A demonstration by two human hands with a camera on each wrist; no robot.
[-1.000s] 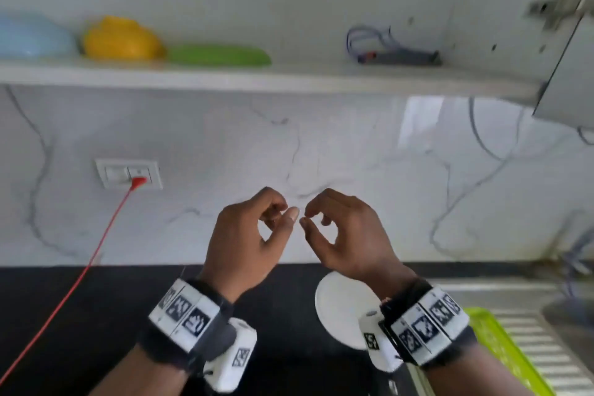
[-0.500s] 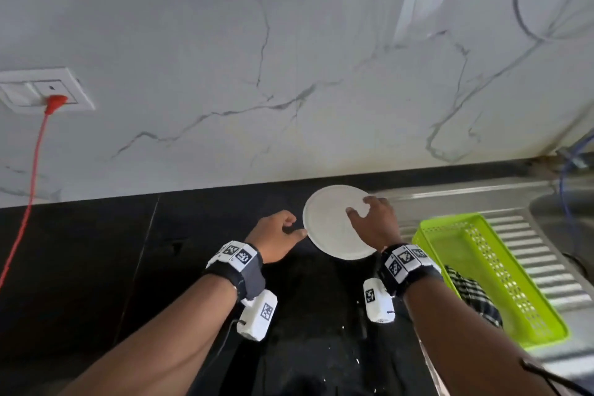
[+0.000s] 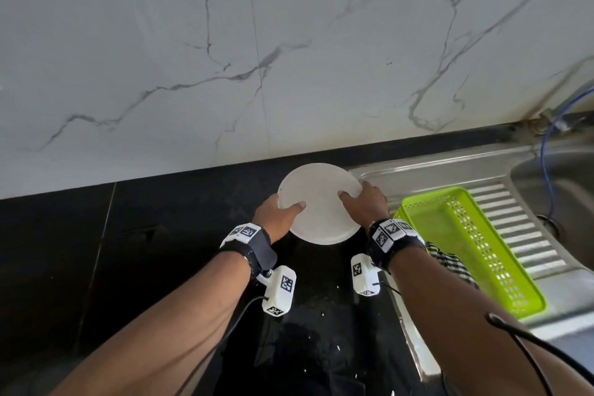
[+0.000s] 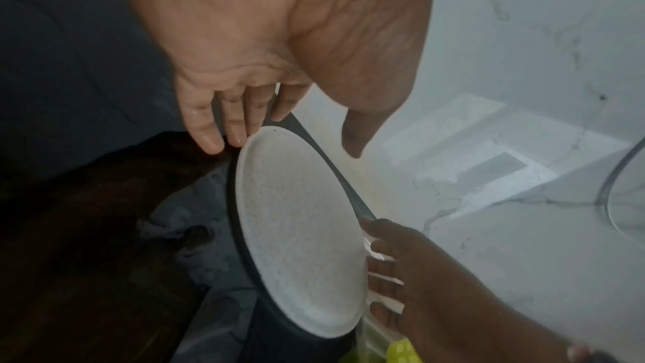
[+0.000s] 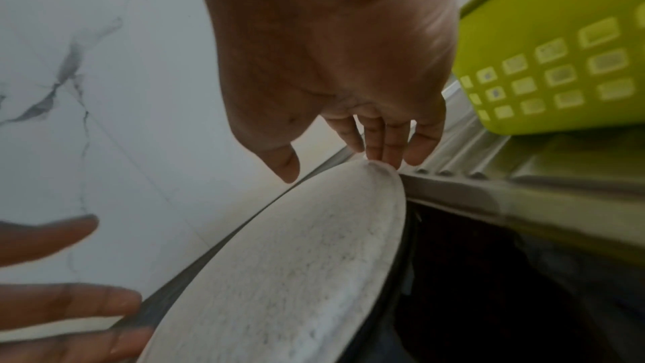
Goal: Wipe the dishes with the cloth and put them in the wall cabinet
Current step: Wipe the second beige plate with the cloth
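Plate pickup, two-hand rim hold

Plate (image 3: 319, 206): white, round, lying at the back edge of the black surface (image 3: 128, 251), close to the wall, its right rim next to the steel sink drainboard (image 3: 514, 222). Left hand (image 3: 279, 215) has its thumb on the top face at the left rim, fingers down at the edge. Right hand (image 3: 364, 204) mirrors this at the right rim. Both hands pinch the plate; whether it is lifted I cannot tell.

Handling, as a judgement: rigid, light, likely plastic or melamine; droplets on the surface suggest a wet, slippery rim. Opposite-rim hold suits it; keep it level.

Cloth (image 3: 450, 262), checked, lies at the near left corner of the green basket (image 3: 475, 247), untouched.

Writing: none readable; only coded marker squares on the wristbands.
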